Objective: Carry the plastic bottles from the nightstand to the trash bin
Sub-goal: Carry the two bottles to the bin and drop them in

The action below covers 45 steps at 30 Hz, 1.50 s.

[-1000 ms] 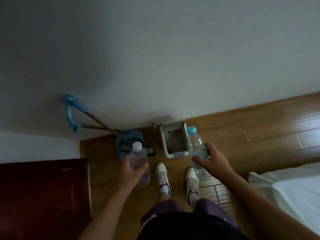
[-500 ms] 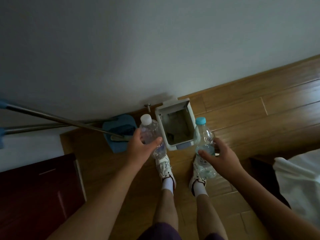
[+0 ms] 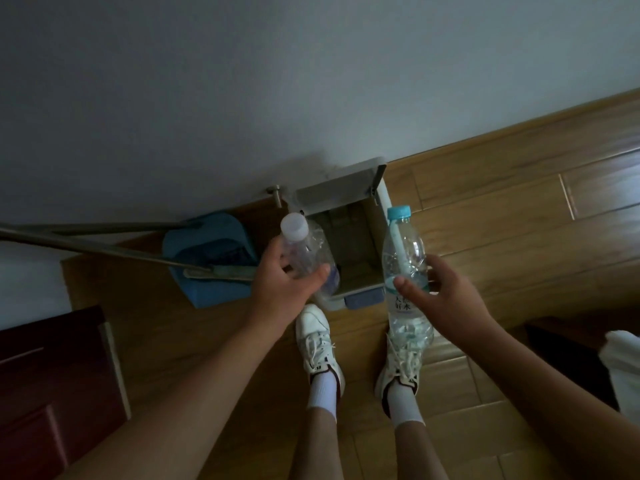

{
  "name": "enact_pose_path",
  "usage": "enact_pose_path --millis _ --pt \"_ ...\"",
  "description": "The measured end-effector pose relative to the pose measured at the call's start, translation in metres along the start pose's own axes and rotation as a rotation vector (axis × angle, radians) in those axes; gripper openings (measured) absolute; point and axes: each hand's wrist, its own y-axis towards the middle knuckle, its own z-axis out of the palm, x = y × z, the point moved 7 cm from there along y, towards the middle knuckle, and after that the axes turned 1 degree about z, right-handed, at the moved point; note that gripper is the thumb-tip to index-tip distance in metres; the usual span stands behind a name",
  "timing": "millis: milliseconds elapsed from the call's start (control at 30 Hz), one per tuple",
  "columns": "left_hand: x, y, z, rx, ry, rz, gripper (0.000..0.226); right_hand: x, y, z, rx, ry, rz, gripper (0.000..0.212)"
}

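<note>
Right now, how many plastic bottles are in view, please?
2: white-capped bottle in the left hand, blue-capped bottle in the right hand; the bin may hide more.

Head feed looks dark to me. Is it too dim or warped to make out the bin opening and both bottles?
Head view: dim, flat light, no glare; a soft shadow on the wall behind the trash bin; wide-angle stretch shows only toward the edges; the bin's opening, the white-capped bottle and the blue-capped bottle all read clearly, no motion blur.

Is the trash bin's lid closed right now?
No, the lid of the trash bin stands tipped up against the wall, leaving the bin's inside open to view.
</note>
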Motion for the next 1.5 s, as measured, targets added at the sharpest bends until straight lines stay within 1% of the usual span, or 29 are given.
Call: enact_pose_path --millis 133,300,467,567,633,733,767,833,867,900,967,1000,1033,1067,1100,1167,1200,1400,1500 --pt "0.003 0.007 0.023 0.027 0.064 -0.001 0.065 0.002 -0.005 -0.012 -0.009 0.003 0.012 0.086" --pt "-0.004 0.023 0.044 -0.015 0.079 -0.007 0.066 -0.002 -0.003 -0.027 -0.032 0.004 0.028 0.099" --pt "-0.003 0.049 0.071 -0.052 0.095 0.004 0.065 -0.014 0.005 -0.029 -0.031 0.051 0.029 0.099" --pt "0.006 0.057 0.090 0.010 0.142 -0.003 0.067 -0.020 0.005 -0.025 -0.033 0.054 0.030 0.097" --pt "0.013 0.053 0.098 0.057 0.178 0.001 0.067 -0.023 0.003 -0.020 -0.021 0.065 0.026 0.092" --pt "0.019 0.043 0.093 0.072 0.183 0.004 0.068 -0.024 -0.003 -0.013 -0.007 0.088 0.029 0.085" --pt "0.021 0.041 0.088 0.072 0.184 -0.003 0.064 -0.024 -0.005 -0.012 -0.010 0.093 0.035 0.082" --pt "0.023 0.037 0.076 0.085 0.195 -0.027 0.053 -0.022 -0.009 -0.010 -0.016 0.098 0.050 0.069" --pt "0.025 0.035 0.070 0.100 0.208 -0.038 0.046 -0.019 -0.010 -0.009 -0.017 0.097 0.055 0.067" --pt "0.025 0.033 0.064 0.117 0.221 -0.041 0.041 -0.015 -0.011 -0.010 -0.021 0.091 0.058 0.073" --pt "0.024 0.029 0.052 0.145 0.257 -0.044 0.030 -0.005 -0.012 -0.010 -0.015 0.067 0.046 0.095" --pt "0.023 0.027 0.045 0.150 0.274 -0.049 0.026 0.000 -0.012 -0.009 -0.011 0.061 0.038 0.102" --pt "0.023 0.025 0.038 0.148 0.287 -0.057 0.023 0.004 -0.011 -0.009 -0.007 0.061 0.037 0.104" --pt "0.025 0.023 0.031 0.140 0.299 -0.068 0.020 0.009 -0.011 -0.008 0.003 0.072 0.033 0.100" --pt "0.027 0.019 0.022 0.123 0.308 -0.078 0.017 0.015 -0.010 -0.006 0.011 0.083 0.029 0.090" --pt "0.035 0.011 0.002 0.069 0.318 -0.105 0.018 0.027 -0.009 -0.003 0.012 0.096 0.025 0.069" --pt "0.041 0.007 -0.008 0.048 0.313 -0.124 0.020 0.034 -0.008 -0.001 0.009 0.093 0.020 0.065" --pt "0.102 -0.018 -0.059 0.046 0.209 -0.297 0.032 0.080 -0.002 0.012 0.010 0.108 -0.043 0.051" --pt "0.124 -0.024 -0.079 0.011 0.213 -0.358 0.030 0.095 0.007 0.014 -0.010 0.076 -0.073 0.052"
